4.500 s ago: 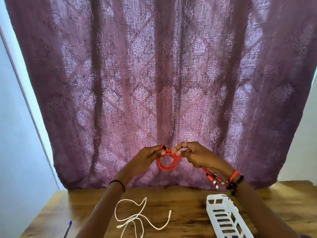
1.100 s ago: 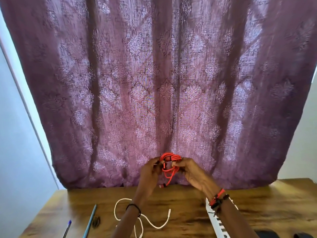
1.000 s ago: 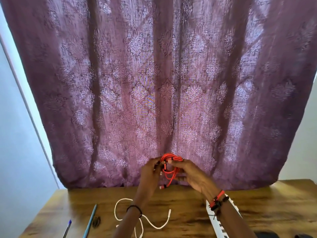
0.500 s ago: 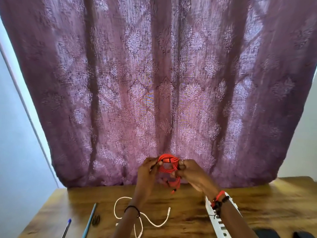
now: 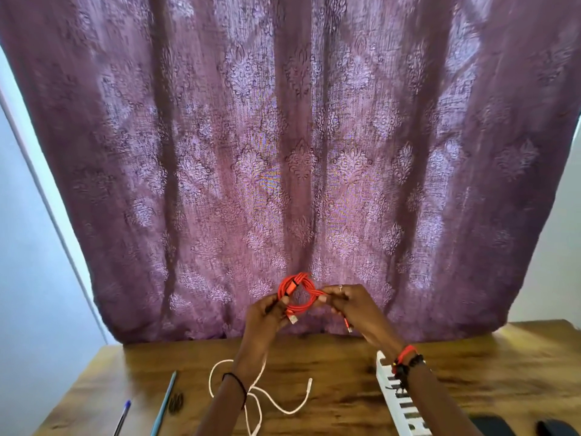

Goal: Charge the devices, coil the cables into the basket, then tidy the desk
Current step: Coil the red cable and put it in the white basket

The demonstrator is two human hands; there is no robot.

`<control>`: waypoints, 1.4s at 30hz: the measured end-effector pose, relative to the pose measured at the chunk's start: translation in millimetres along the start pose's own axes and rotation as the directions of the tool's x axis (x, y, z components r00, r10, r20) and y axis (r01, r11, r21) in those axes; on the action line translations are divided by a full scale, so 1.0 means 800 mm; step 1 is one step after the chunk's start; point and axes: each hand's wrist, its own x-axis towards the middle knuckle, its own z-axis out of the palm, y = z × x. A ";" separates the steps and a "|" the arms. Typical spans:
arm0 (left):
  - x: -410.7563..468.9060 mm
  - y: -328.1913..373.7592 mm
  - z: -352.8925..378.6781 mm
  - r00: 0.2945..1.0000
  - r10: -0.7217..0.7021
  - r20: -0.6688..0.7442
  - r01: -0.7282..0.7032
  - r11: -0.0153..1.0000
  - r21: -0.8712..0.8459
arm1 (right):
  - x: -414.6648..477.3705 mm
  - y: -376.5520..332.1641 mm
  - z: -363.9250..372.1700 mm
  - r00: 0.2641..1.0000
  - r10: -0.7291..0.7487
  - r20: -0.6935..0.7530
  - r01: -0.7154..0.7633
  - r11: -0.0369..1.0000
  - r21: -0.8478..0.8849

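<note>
One purple curtain point(image 5: 283, 136) fills most of the view and hangs down behind the far edge of the desk. One wooden desk point(image 5: 503, 372) runs across the bottom.

Two forearms reach up from the lower edge. The left hand point(image 5: 267, 313) and right hand point(image 5: 352, 305) meet in the air above the far part of the desk, in front of the curtain.

One white slotted basket point(image 5: 384, 371) lies on the desk at the right, partly hidden behind the right forearm.

There are two cables. The white cable point(image 5: 310, 382) lies loose on the desk in open loops, partly under the left forearm, well left of the basket. The red cable point(image 5: 284, 287) is wound into a small round coil and held up between the hands, clear of the desk and not in the basket. The left hand's fingers pinch the coil's left side; the right hand's fingers pinch its right side. Two red ends with plugs hang down, one below each hand.

Two dark things point(image 5: 490, 427) sit at the bottom right edge, cut off by the frame.

Two pens lie at the lower left: a blue-capped pen point(image 5: 122, 416) and a teal pen point(image 5: 163, 404), with one small dark item point(image 5: 176, 402) just beside the teal one.

The right wrist bears two bands, red and black; the left wrist one black band.
</note>
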 end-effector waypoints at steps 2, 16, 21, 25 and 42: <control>-0.001 0.000 -0.002 0.997 -0.066 0.040 0.068 0.996 -0.052 | -0.001 0.002 -0.001 1.000 -0.008 -0.005 0.008 0.999 0.044; 0.000 0.017 -0.010 0.891 -0.390 0.231 0.409 0.911 -0.043 | 0.013 -0.001 -0.016 0.998 0.030 0.063 -0.024 0.996 -0.091; 0.006 0.031 -0.003 0.892 -0.383 0.239 0.384 0.922 0.043 | 0.015 -0.010 -0.010 0.980 -0.047 0.192 0.094 0.966 -0.241; 0.010 0.027 -0.002 0.902 -0.338 0.268 0.319 0.941 0.114 | 0.011 -0.010 -0.010 0.956 -0.050 0.288 0.159 0.915 -0.370; 0.009 0.010 0.007 0.979 -0.143 0.148 0.112 0.973 0.201 | -0.006 0.008 0.026 0.983 -0.171 -0.062 0.089 0.749 -0.656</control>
